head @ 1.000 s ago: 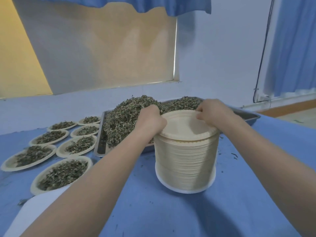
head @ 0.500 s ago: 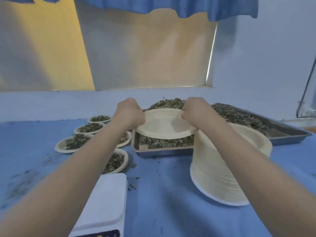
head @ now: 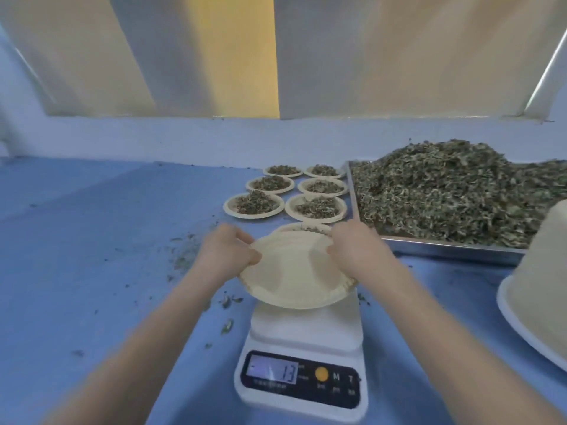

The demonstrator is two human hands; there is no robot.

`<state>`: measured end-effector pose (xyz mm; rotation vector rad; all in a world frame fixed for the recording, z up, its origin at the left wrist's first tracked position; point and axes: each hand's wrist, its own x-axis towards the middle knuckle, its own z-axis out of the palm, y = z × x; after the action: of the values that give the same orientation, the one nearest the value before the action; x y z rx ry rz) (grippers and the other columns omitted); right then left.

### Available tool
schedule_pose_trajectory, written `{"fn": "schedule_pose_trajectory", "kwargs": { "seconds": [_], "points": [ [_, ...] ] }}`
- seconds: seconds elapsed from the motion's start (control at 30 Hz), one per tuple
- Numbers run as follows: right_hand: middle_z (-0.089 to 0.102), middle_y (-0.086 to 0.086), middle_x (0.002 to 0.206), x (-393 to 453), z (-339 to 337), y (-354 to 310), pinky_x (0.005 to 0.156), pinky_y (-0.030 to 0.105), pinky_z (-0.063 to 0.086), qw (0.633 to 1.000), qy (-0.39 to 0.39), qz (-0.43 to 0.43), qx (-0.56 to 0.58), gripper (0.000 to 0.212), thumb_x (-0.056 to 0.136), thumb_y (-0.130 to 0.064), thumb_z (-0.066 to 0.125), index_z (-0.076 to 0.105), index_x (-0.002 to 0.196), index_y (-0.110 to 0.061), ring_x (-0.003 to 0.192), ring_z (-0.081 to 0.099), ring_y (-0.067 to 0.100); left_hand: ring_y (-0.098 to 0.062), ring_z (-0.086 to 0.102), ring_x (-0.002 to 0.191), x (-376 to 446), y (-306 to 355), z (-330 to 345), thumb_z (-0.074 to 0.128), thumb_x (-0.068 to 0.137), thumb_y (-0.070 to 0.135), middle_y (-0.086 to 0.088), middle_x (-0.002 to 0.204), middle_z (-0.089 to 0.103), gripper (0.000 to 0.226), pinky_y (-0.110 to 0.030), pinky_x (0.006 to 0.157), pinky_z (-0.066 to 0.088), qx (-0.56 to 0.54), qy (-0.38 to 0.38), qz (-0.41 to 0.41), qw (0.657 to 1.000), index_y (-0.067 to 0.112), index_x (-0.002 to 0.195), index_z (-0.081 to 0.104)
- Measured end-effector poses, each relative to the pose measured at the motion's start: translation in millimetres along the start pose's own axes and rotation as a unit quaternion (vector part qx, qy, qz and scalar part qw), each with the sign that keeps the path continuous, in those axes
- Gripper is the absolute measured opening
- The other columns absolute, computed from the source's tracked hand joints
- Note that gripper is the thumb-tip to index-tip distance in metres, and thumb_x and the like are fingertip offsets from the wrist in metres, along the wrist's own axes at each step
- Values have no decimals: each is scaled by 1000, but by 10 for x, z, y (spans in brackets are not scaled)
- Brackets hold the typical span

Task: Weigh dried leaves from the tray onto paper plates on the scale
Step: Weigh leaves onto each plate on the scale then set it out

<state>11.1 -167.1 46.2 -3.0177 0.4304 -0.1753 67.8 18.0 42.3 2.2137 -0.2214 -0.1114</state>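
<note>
Both hands, left and right, pinch the plate rim; lower it level, centred on the scale, then release.

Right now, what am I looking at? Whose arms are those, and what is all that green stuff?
The camera sits on a person's head and looks down, so the arms are theirs. Their left hand and right hand each pinch an edge of an empty paper plate, holding it over a white kitchen scale whose screen is lit. The green stuff is dried leaves, heaped in a metal tray on the right. Behind the hands stand filled plates, each holding a small portion of leaves. At the far right is a tall stack of spare plates. Everything rests on a blue table with loose crumbs scattered on it.
</note>
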Motion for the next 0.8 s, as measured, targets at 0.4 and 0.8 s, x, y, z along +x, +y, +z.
{"fn": "schedule_pose_trajectory", "kwargs": {
  "seconds": [0.4, 0.8],
  "points": [
    [49, 8, 133, -236, 238, 242, 91, 34, 38, 975, -1, 77, 207, 49, 94, -43, 50, 45, 133, -13, 125, 45, 26, -14, 61, 93, -91, -288, 332, 73, 78, 31, 5, 103, 62, 41, -29, 69, 47, -118, 18, -4, 993, 21, 114, 56],
    [40, -35, 83, -314, 273, 397, 89, 27, 28, 856, 26, 98, 508, 29, 87, -71, 35, 46, 98, -47, 92, 42, -2, -11, 51, 119, -221, -479, 405, 57, 72, 61, 13, 127, 55, 52, -43, 105, 39, -287, 61, 32, 956, 37, 119, 54]
  ]
}}
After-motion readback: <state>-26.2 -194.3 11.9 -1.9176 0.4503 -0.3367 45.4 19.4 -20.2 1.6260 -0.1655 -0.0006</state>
